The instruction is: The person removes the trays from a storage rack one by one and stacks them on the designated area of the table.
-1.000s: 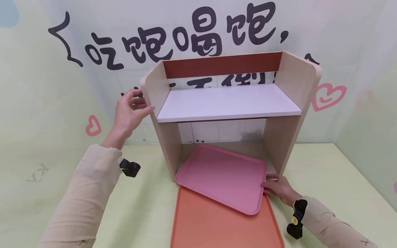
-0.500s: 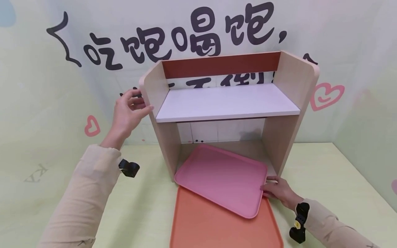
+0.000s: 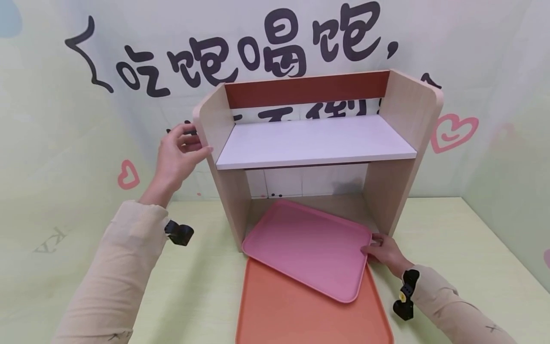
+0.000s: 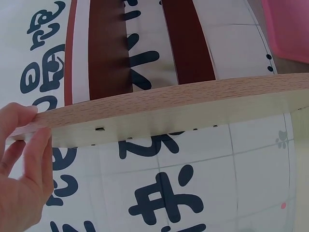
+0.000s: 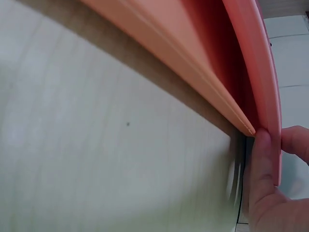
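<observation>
A small wooden shelf unit (image 3: 315, 143) with a white middle board stands on the table. At its left panel, my left hand (image 3: 175, 157) pinches the upper front edge, thumb on the front and fingers behind. In the left wrist view the fingertips (image 4: 42, 137) meet the panel's edge. A pink tray (image 3: 307, 251) lies skewed, its back part inside the lower compartment and its front corner over an orange tray (image 3: 296, 315). My right hand (image 3: 388, 254) pinches the pink tray's right rim. The right wrist view has the thumb and a finger on either side of this rim (image 5: 270, 96).
The orange tray extends from the shelf's front toward me on the pale table (image 3: 447, 248). Behind stands a printed backdrop (image 3: 150, 28) with black characters and hearts. Black wrist cameras (image 3: 179, 233) sit on both wrists.
My right hand has shifted slightly back along the pink tray's right rim. The tray's front corner has come a little toward me. My left hand stays at the panel.
</observation>
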{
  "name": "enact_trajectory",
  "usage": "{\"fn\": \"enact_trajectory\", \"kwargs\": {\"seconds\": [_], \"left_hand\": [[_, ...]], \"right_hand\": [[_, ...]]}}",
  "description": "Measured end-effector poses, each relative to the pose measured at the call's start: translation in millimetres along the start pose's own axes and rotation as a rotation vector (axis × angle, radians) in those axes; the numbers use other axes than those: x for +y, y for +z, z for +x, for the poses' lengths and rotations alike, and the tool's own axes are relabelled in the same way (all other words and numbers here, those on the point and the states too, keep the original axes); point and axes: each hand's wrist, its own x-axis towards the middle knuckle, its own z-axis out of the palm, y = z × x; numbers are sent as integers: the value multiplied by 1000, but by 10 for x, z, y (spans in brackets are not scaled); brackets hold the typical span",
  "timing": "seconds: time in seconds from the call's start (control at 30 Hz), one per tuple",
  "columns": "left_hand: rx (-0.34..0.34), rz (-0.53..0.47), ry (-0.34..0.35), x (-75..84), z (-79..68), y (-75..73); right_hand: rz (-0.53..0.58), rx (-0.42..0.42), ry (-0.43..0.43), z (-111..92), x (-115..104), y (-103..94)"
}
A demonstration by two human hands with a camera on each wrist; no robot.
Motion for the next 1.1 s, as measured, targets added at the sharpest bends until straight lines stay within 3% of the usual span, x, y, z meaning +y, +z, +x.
{"fn": "enact_trajectory", "kwargs": {"seconds": [0.33, 0.63, 1.1], "left_hand": [[-2, -1, -5, -4, -7, 2], [3, -1, -7, 1, -16, 0], [13, 0, -9, 7, -17, 3]], "right_hand": [[56, 24, -27, -26, -10, 30], [169, -18, -16, -66, -74, 41], [492, -42, 61, -172, -35, 20]]}}
